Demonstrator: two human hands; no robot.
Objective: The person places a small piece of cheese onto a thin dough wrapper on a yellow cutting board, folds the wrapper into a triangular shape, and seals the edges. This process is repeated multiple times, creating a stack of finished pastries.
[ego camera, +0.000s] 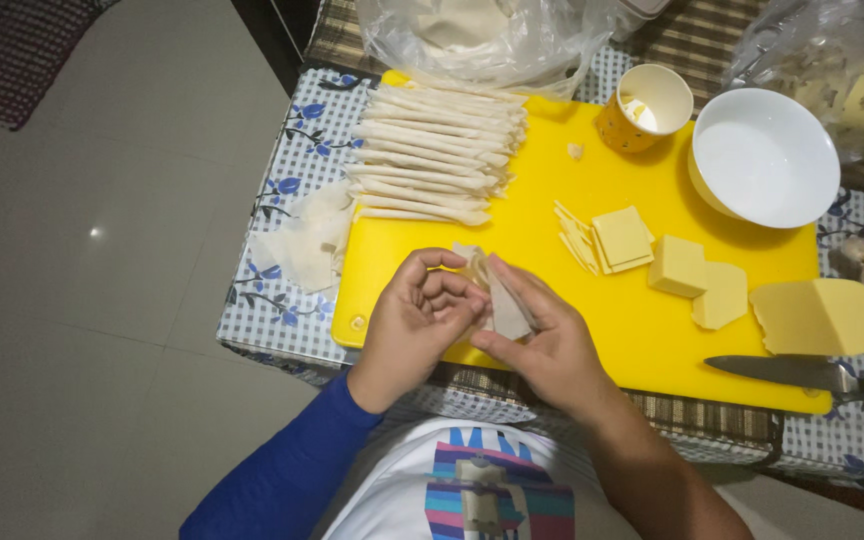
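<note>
Rolling step, apparently mid-fold: left hand (417, 310) and right hand (542, 345) both pinch a pale thin pastry wrapper (500, 300) at the yellow plastic cutting board's (552, 200) 7 o'clock edge; tight, even tucking judged next.

Checkered table (282, 310) bears yellow cutting board (552, 180).

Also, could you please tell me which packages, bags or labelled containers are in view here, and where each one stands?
Clear plastic bag: top centre, behind the yellow board, crumpled, pale sheets inside.
Second clear bag: top right corner, pale contents.
Paper cup: on the board's far edge, yellow, patterned.
No signs or screens.
</note>
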